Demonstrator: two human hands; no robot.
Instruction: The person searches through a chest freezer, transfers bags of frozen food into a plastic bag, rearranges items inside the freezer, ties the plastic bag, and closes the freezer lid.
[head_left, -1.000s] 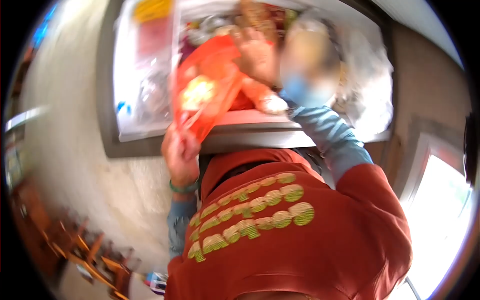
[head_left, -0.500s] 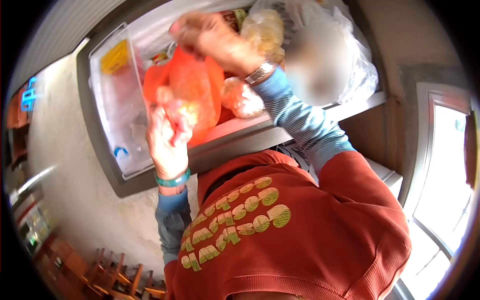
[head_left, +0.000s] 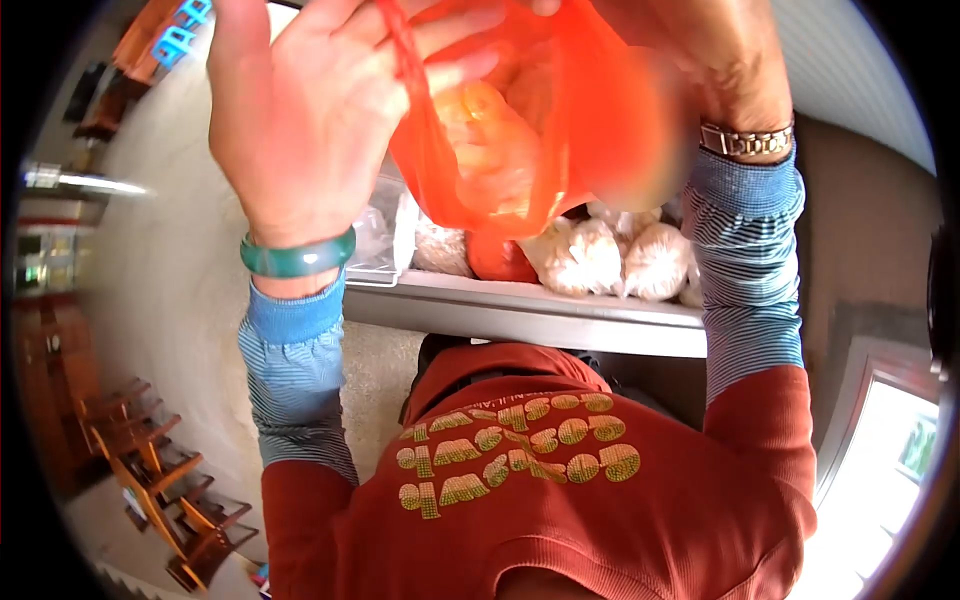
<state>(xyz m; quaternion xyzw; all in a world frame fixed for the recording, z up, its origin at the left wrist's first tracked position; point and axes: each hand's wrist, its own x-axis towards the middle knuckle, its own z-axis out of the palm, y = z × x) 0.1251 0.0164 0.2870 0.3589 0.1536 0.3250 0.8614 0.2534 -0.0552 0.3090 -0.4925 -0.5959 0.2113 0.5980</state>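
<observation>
A red plastic bag point(head_left: 590, 120) hangs raised above the freezer, with pale yellowish contents showing through its side. My left hand point(head_left: 310, 120), with a green bangle at the wrist, is at the bag's left side. Its fingers reach through the handle loop, which rests against them. On the other side my right hand point(head_left: 720, 50), wearing a metal watch, holds the bag near its top. Most of its fingers are hidden by the bag and the frame's upper edge. Below the bag lie clear bags of pale food point(head_left: 580, 258) and another red bag point(head_left: 497, 258).
The chest freezer's front rim point(head_left: 530, 310) runs between me and the bags. A clear plastic bin point(head_left: 385, 235) sits at its left end. Wooden stools point(head_left: 165, 480) stand on the floor to the left. A bright doorway point(head_left: 880, 470) is at the lower right.
The red bag has come up out of the freezer, lifted toward me. My right hand has moved right and my left hand upward, and more clear bags now show underneath.
</observation>
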